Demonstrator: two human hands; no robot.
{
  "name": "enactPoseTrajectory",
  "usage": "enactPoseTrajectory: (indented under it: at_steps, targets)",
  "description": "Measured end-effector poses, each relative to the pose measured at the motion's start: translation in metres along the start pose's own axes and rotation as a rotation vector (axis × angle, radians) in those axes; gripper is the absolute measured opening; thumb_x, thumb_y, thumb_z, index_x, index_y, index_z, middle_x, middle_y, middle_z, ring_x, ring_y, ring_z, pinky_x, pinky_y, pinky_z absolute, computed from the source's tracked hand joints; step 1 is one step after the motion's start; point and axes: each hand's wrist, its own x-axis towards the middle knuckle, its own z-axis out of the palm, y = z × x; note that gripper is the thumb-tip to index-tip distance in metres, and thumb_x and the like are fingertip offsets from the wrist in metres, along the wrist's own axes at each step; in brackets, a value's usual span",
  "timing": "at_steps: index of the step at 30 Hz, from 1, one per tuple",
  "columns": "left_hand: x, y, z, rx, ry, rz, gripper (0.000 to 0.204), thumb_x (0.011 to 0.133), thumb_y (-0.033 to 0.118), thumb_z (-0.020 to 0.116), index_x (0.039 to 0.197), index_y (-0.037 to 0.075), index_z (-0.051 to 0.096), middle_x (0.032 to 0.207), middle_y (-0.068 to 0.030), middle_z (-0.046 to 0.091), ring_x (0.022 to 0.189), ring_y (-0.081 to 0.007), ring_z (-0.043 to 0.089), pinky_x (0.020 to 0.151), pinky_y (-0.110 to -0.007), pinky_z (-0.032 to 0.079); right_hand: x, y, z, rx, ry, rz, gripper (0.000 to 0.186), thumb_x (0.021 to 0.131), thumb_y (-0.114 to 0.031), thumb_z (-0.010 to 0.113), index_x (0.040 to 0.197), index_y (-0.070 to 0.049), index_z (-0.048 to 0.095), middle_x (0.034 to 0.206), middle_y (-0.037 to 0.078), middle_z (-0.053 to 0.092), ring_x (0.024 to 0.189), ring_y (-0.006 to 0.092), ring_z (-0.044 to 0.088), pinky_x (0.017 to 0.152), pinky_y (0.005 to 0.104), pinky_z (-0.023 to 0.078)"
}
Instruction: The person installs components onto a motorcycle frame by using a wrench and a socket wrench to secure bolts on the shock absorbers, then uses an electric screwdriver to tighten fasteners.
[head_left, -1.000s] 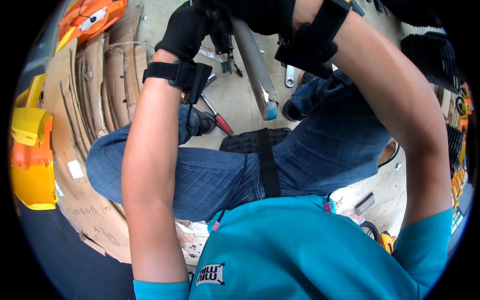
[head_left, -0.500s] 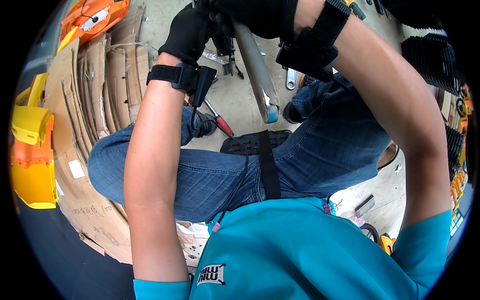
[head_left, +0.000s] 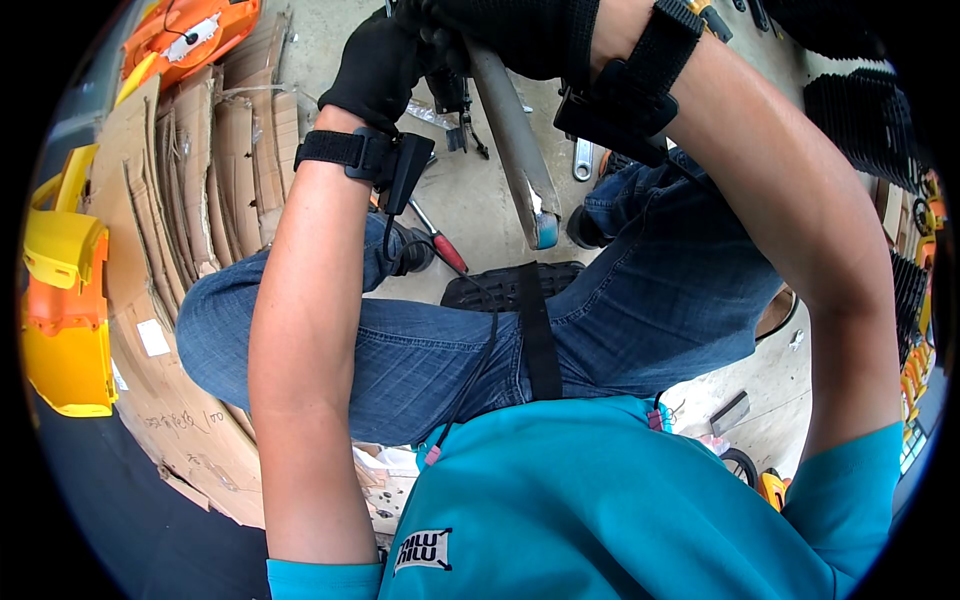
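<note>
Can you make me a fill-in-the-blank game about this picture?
By the top of the long grey bar, the left hand and right hand are gloved in ____.
The tool handle beside the left shoe is coloured ____.
The stacked cardboard is on the person's ____ side.

Missing words: black; red; left.

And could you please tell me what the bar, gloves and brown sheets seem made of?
Bar: satin grey covering, perhaps plastic, ragged near its blue end; core unclear. Gloves: likely fabric, matte black, close-fitting. Sheets: likely cardboard, matte brown, edges bent.
</note>
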Motion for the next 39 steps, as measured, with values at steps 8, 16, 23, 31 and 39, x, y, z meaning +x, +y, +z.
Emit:
enactPoseTrajectory:
  at_steps: [8, 16, 23, 31, 39]
  targets:
    - [0.002, 0.003, -0.005, -0.011, 0.031, 0.076, 0.022, 0.072, 0.003, 0.068, 0.093, 0.009, 0.066, 0.083, -0.0155, 0.066, 0.081, -0.0366, 0.063, 0.068, -0.039, 0.052, 0.001, -0.004, -0.001, 0.048, -0.003, 0.083, 0.007, 0.067, -0.001, 0.063, 0.074, -0.003, 0.065, 0.072, 0.019, 0.064, 0.070, 0.0336, 0.066, 0.060, 0.0358, 0.052]
    - [-0.007, -0.001, -0.007, 0.004, -0.004, 0.015, 0.021, 0.074, 0.004, 0.068, 0.094, 0.009, 0.066, 0.085, -0.0154, 0.066, 0.082, -0.0363, 0.063, 0.069, -0.039, 0.052, 0.005, -0.006, 0.000, 0.071, -0.003, 0.012, 0.005, 0.067, -0.001, 0.063, 0.072, -0.003, 0.065, 0.070, 0.019, 0.063, 0.069, 0.0335, 0.066, 0.059, 0.0363, 0.052]
    - [0.007, 0.007, -0.005, -0.026, 0.007, 0.074, 0.023, 0.073, 0.003, 0.069, 0.095, 0.009, 0.065, 0.086, -0.0150, 0.066, 0.083, -0.0362, 0.063, 0.070, -0.039, 0.052, -0.003, -0.002, -0.004, 0.008, -0.010, 0.041, 0.005, 0.066, -0.002, 0.064, 0.071, -0.003, 0.066, 0.070, 0.019, 0.063, 0.069, 0.0335, 0.065, 0.060, 0.0363, 0.053]
    - [0.001, 0.007, -0.007, -0.042, 0.004, 0.034, 0.024, 0.073, 0.002, 0.068, 0.095, 0.008, 0.065, 0.086, -0.0150, 0.066, 0.082, -0.0360, 0.063, 0.069, -0.038, 0.052, 0.002, -0.003, 0.000, -0.033, -0.042, 0.039, 0.005, 0.066, -0.002, 0.063, 0.070, -0.003, 0.066, 0.071, 0.019, 0.064, 0.069, 0.0342, 0.065, 0.061, 0.0367, 0.053]
    - [0.003, 0.018, -0.009, -0.165, -0.043, -0.142, 0.013, 0.080, 0.004, 0.066, 0.092, 0.006, 0.065, 0.083, -0.0138, 0.067, 0.080, -0.0320, 0.066, 0.068, -0.036, 0.053, 0.004, 0.001, 0.006, -0.018, -0.052, 0.104, 0.006, 0.067, -0.002, 0.063, 0.072, -0.003, 0.066, 0.071, 0.019, 0.064, 0.069, 0.0347, 0.065, 0.061, 0.0371, 0.053]
